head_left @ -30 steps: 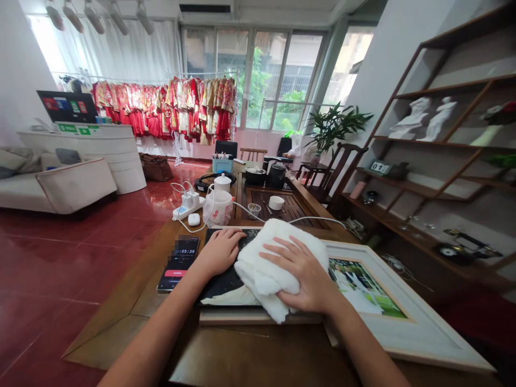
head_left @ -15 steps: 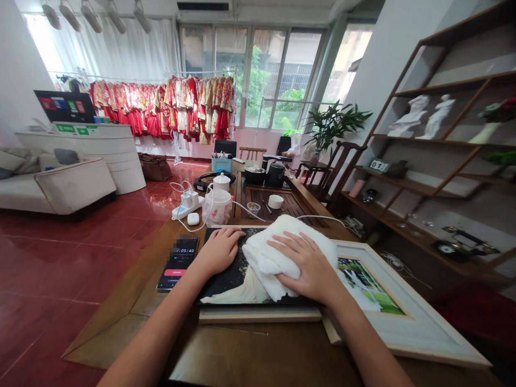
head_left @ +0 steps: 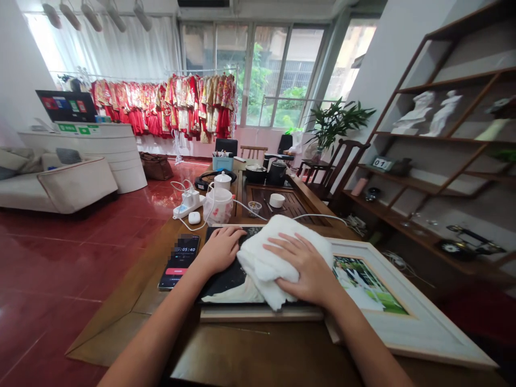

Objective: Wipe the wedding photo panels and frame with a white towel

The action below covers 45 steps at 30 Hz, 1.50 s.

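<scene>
On the wooden table before me lies a dark picture panel (head_left: 223, 279) with a pale, cloth-like shape along its lower part. My left hand (head_left: 222, 248) rests flat on the panel's upper left, fingers stretched out. Under my right hand (head_left: 308, 269) a bunched white towel (head_left: 262, 255) covers much of the panel's right side; thumb and fingers grip it from above. A pale frame edge (head_left: 260, 314) shows beneath the panel. To the right, partly behind my right forearm, lies a white picture frame (head_left: 407, 285) with a photo of people on grass.
Left of the panel lies a phone (head_left: 179, 263) showing a timer. Beyond it are a power strip (head_left: 188, 204), a white earbud case (head_left: 194, 217), a wrapped mug (head_left: 218, 205) and a small white cup (head_left: 276, 200). A white cable (head_left: 318, 216) crosses behind the towel. Shelves (head_left: 439, 134) stand right.
My right hand and the towel have shifted slightly left across the panel. My left hand stays in place on the panel.
</scene>
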Each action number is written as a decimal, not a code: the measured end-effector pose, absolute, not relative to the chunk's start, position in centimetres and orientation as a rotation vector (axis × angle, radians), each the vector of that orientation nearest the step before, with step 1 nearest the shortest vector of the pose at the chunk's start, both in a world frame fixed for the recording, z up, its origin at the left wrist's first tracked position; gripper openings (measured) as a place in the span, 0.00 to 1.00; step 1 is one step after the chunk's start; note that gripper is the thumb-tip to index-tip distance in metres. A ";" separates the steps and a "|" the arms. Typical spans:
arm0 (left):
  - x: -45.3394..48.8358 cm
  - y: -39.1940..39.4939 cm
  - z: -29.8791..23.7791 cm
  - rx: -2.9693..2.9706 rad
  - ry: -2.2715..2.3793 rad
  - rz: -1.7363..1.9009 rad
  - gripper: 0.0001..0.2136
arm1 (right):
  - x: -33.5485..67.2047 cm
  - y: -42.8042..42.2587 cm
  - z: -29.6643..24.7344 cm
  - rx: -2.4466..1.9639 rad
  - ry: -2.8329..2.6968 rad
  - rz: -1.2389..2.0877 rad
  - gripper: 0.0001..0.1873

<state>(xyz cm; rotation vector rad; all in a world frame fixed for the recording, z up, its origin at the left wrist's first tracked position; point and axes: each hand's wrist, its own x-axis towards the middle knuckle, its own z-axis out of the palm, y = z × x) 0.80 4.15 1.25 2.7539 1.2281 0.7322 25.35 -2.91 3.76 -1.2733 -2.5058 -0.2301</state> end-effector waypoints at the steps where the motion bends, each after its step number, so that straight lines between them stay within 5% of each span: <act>1: 0.8 4.1 1.3 2.756 1.224 0.732 0.17 | 25.7 -2.7 3.6 -1.327 -2.458 -0.273 0.33; 14: 0.9 4.0 1.5 2.725 1.230 0.725 0.17 | 24.5 -3.5 4.4 -1.036 -2.683 -0.113 0.41; 21: 0.8 4.0 1.3 2.734 1.216 0.734 0.17 | 26.3 -2.7 3.5 -1.249 -2.488 -0.253 0.34; 31: 0.9 4.0 1.4 2.741 1.229 0.723 0.17 | 24.5 -3.9 4.6 -0.950 -2.677 -0.055 0.40; 45: 0.9 4.1 1.4 2.725 1.224 0.706 0.18 | 26.0 -3.2 4.3 -1.169 -2.546 -0.188 0.37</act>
